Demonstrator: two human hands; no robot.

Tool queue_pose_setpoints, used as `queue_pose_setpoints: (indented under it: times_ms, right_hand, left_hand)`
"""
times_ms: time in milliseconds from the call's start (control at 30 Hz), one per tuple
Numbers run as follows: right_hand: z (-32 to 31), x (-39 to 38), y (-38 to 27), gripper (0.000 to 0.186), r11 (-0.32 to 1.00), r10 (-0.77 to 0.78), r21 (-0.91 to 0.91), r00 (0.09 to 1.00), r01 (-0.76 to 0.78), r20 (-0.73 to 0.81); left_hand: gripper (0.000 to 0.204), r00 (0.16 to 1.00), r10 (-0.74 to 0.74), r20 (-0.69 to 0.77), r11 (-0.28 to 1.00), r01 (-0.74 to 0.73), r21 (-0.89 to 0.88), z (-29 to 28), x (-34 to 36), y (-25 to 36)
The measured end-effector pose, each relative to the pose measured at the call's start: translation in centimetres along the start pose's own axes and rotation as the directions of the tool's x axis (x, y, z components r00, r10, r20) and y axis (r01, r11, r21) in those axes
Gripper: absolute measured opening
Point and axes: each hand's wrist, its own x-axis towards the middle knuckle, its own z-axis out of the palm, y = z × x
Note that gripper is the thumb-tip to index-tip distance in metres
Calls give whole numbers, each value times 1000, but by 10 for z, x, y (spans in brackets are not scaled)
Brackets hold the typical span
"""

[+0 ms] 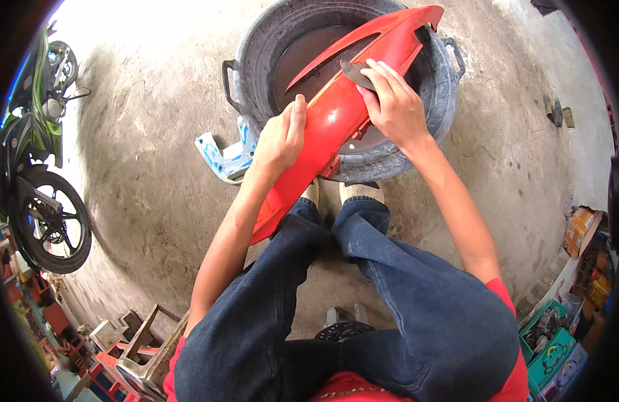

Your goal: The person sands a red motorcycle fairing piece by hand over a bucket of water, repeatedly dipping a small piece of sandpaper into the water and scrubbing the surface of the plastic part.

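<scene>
A long red motorcycle body panel (pixel 331 124) slants from near my left knee up across a round black tub (pixel 261 61) with side handles. My left hand (pixel 281 139) is closed on the panel's left edge, thumb lying on top. Between the fingers and thumb of my right hand (pixel 395 107) is a dark grey piece of sandpaper (pixel 357 75), pressed against the panel's upper part. Murky brown water (pixel 303 55) stands in the tub below. The panel's far end has a pointed, fin-like strip and reaches past the tub's far rim.
Left of the tub, a white and blue plastic panel (pixel 232 163) lies on the concrete floor. A green and black motorcycle (pixel 45 127) stands farther left. Wooden frames (pixel 149 348) sit at lower left. Boxes (pixel 551 358) and a cardboard carton (pixel 581 231) line the right side.
</scene>
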Motion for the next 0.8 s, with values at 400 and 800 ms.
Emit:
queue_pose_setpoints:
  times_ms: [400, 800]
  right_hand:
    - [12, -4, 0, 42, 991, -116, -54, 989, 121, 89]
    - [-2, -16, -29, 49, 956, -288, 0, 932, 295, 220]
  left_hand:
    - [68, 1000, 23, -21, 1000, -23, 17, -1, -1, -8]
    - [66, 1000, 12, -7, 1000, -12, 12, -1, -1, -8]
